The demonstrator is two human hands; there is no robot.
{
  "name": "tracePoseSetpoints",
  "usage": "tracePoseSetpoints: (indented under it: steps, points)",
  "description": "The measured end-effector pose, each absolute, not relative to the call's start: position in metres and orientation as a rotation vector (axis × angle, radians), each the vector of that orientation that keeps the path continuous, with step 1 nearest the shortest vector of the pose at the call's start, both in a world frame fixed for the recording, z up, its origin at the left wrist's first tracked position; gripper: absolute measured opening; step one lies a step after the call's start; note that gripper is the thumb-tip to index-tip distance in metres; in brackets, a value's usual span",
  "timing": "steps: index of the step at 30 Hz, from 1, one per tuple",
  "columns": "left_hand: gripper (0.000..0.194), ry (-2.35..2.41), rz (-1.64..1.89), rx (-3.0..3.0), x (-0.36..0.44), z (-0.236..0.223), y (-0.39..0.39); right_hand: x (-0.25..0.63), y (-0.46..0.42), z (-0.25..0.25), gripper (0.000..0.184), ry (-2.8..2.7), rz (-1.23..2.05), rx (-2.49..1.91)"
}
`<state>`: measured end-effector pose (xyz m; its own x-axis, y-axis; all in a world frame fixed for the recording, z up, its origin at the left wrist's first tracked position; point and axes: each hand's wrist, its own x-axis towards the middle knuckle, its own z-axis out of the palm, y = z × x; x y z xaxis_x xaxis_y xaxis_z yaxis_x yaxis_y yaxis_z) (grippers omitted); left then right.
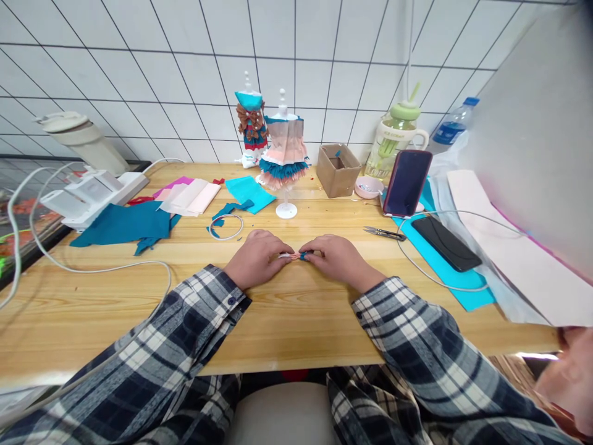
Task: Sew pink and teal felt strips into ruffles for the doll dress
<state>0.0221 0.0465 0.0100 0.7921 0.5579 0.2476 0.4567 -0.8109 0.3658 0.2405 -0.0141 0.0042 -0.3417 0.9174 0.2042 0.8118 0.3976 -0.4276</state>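
Note:
My left hand (pixel 260 258) and my right hand (pixel 334 259) face each other low over the wooden table (pixel 296 321). Between their fingertips they pinch the two ends of a small narrow strip (pixel 294 256), pink and white toward the left and blue at the right; it looks like folded fabric or paper, but I cannot tell which. Most of the strip is covered by my fingers. Beyond my hands stands a small white dress form (pixel 286 211) in a pink dress (pixel 283 145) with blue and pink fringe. A thin ring (pixel 227 238) lies near my left hand.
Blue cloth pieces (pixel 125 224) and pale pink sheets (pixel 197 196) lie at left, near a white cable. Behind are a second dressed form (pixel 252 123) and a cardboard box (pixel 338 173). Thread snips (pixel 383 233), a propped phone (pixel 407 183) and a flat phone (pixel 445 242) are at right.

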Motion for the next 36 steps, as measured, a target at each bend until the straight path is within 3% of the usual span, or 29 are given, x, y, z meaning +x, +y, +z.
tracePoseSetpoints:
  steps: [7, 9, 15, 20, 25, 36]
  points:
    - [0.031, 0.843, 0.468, 2.040, 0.019, 0.010, 0.048, 0.244, -0.015, 0.008, 0.030, -2.133, 0.542, -1.356]
    - [0.033, 0.833, 0.439, 1.986, 0.018, 0.010, 0.048, 0.243, -0.015, 0.006, 0.024, -2.111, 0.540, -1.380]
    - [0.037, 0.846, 0.450, 2.273, 0.022, 0.011, 0.046, 0.239, -0.014, 0.001, 0.020, -1.990, 0.696, -1.476]
    - [0.023, 0.854, 0.450, 2.441, 0.023, 0.008, 0.046, 0.240, -0.013, -0.002, 0.018, -1.957, 0.780, -1.498]
    - [0.025, 0.805, 0.366, 2.542, 0.021, 0.005, 0.048, 0.243, -0.010, -0.008, 0.017, -1.926, 0.836, -1.517]
    - [0.023, 0.922, 0.298, 2.622, 0.023, 0.008, 0.041, 0.244, -0.009, -0.012, 0.019, -1.975, 0.740, -1.551]
